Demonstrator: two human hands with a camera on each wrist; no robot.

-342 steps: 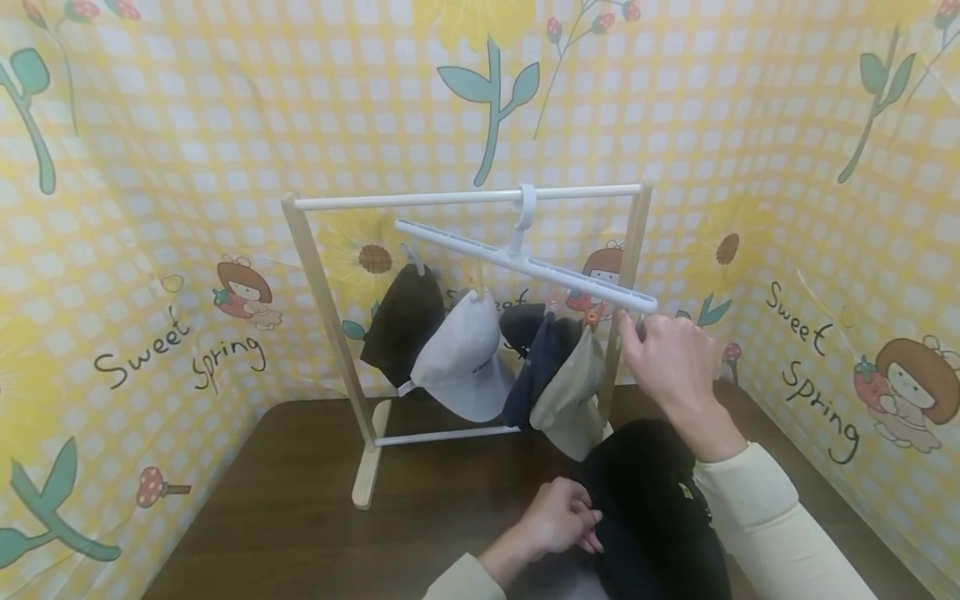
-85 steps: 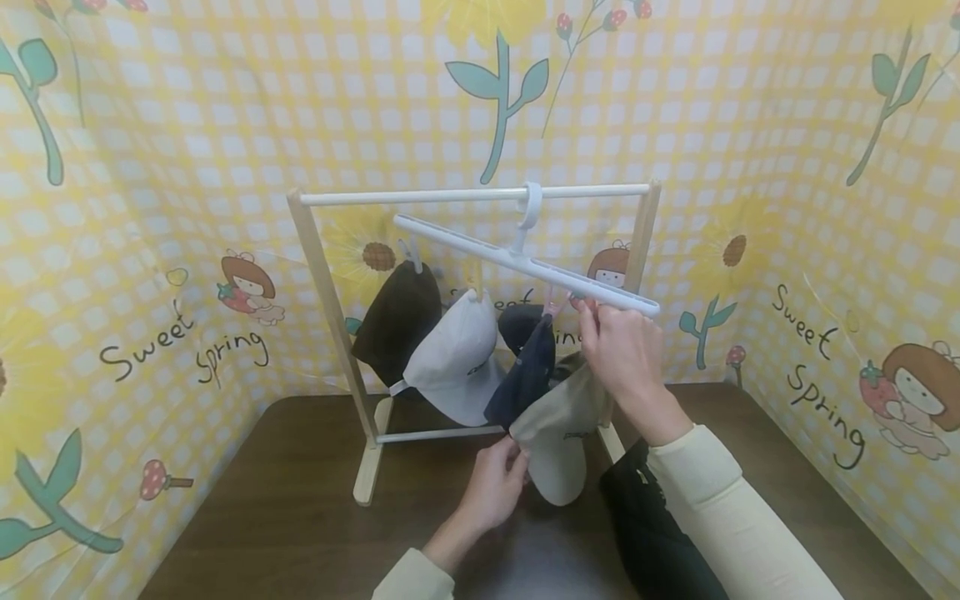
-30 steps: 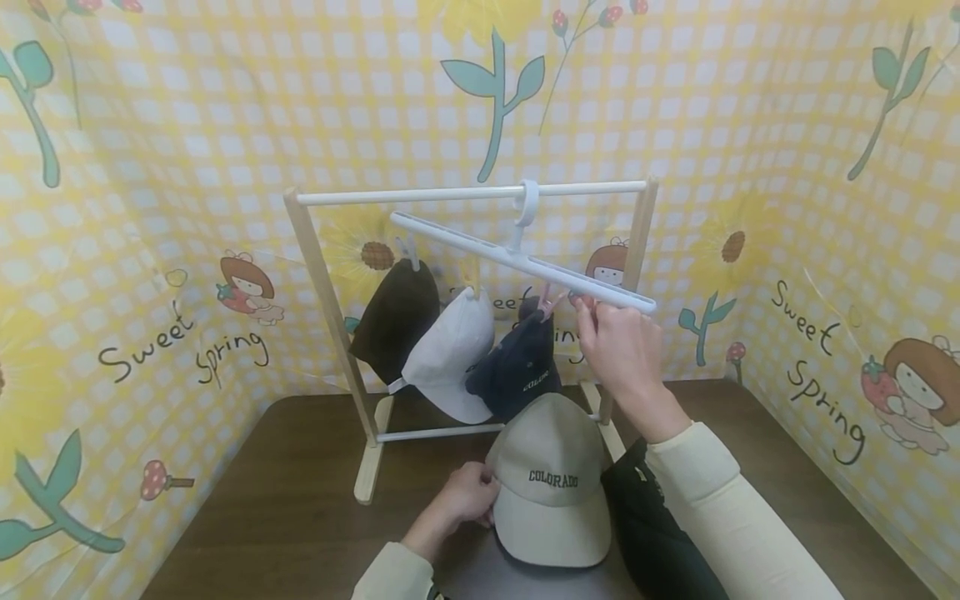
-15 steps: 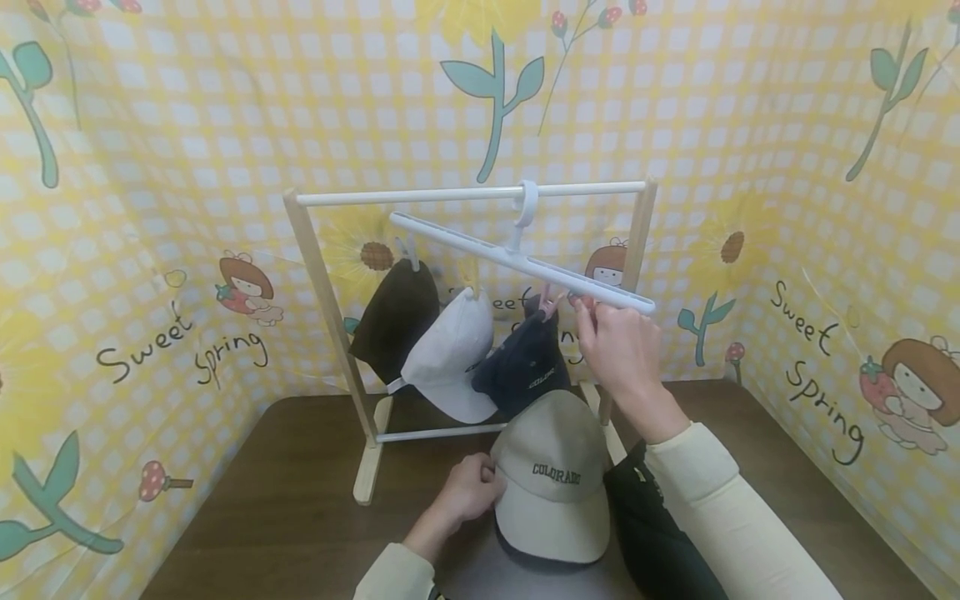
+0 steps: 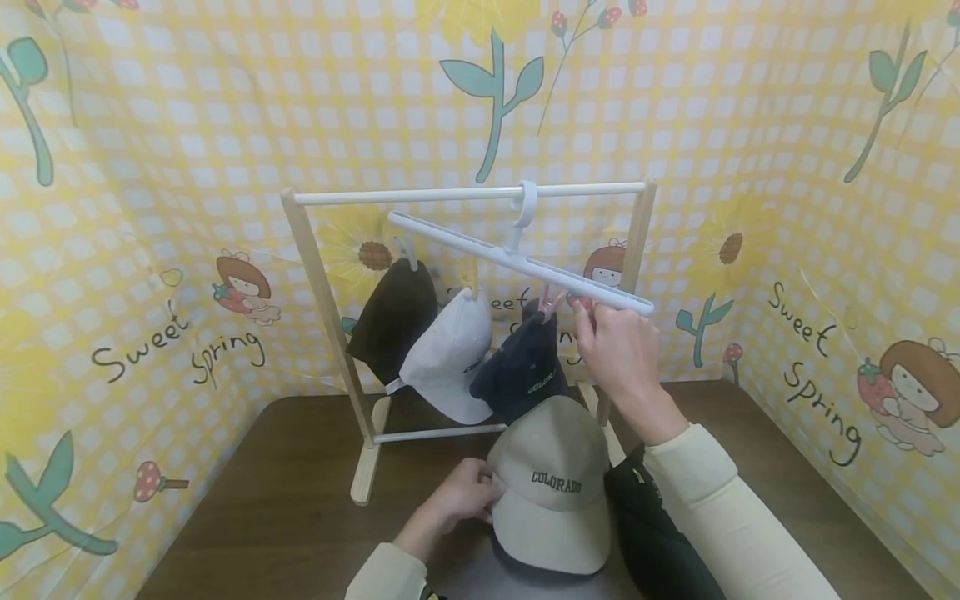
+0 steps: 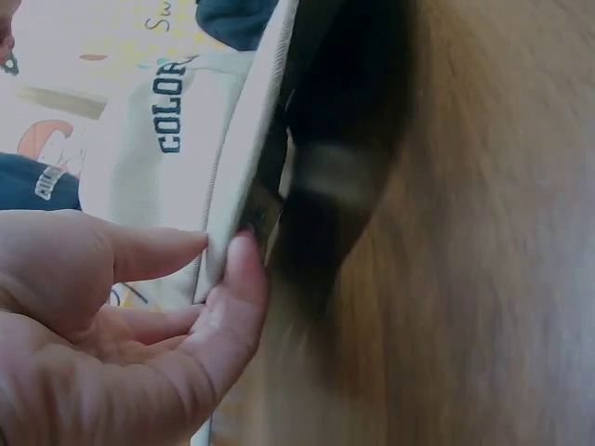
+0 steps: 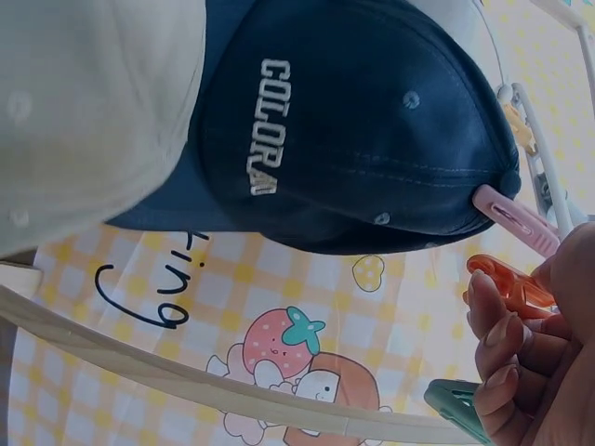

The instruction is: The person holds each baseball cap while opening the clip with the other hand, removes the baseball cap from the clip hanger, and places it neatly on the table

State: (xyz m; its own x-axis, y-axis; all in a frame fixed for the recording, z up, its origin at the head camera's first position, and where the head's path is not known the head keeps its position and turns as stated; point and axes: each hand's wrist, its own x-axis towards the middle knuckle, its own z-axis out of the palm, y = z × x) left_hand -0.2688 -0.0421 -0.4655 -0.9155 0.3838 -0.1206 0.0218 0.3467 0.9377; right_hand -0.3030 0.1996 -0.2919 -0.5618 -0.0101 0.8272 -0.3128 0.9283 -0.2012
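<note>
My left hand (image 5: 459, 493) pinches the lower edge of a beige COLORADO cap (image 5: 551, 450) between thumb and fingers. The cap is held low in front of the rack, its brim towards me. My right hand (image 5: 621, 350) is up under the right end of a white hanger (image 5: 517, 257). In the right wrist view its fingers and thumb pinch an orange clothes clip (image 7: 507, 283), with no cap in it. Beside it, a pink clip (image 7: 513, 219) holds a navy cap (image 5: 521, 367). Further left on the hanger hang a white cap (image 5: 448, 358) and a dark brown cap (image 5: 397, 321).
A wood-and-white rack (image 5: 322, 308) carries the tilted hanger on its top bar and stands on a brown table (image 5: 247, 500). A black cap (image 5: 660, 533) lies at right, partly under my right forearm. A green clip (image 7: 456, 409) hangs near my right hand. Patterned cloth surrounds the table.
The beige cap hung from the orange clip earlier; it is off the clip and lower, turned brim forward. My left hand moved from the black cap to it. Little moved in the last second.
</note>
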